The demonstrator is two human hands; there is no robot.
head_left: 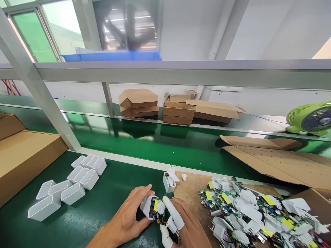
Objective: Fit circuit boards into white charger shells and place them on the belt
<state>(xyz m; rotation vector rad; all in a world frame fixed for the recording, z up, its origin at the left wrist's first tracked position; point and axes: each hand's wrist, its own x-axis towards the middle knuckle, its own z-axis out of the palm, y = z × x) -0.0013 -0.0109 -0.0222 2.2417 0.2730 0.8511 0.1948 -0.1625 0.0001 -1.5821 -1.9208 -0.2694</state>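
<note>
- Your left hand [129, 218] is curled round a white charger housing [146, 206], thumb over the top and fingers underneath, low at the centre of the green mat [103, 193]
- Your right hand [190, 227], with white finger cots [173, 213] on the thumb and fingers, is closed on the circuit board [158, 212] that sits partly inside the housing's open end; the index fingertip rests on the board's top edge
- Empty white housings [73, 182] lie in loose rows on the mat to your left, well apart from both hands
- Just beyond your hands a second housing [168, 182] stands open end up at the edge of a cardboard sheet [191, 193]
- A pile of circuit boards and white plug parts [258, 213] covers the sheet to your right
- Behind run the green conveyor belt [160, 144], stacked cardboard boxes [178, 110], a flattened carton [274, 158] and a green desk fan [310, 119]
</note>
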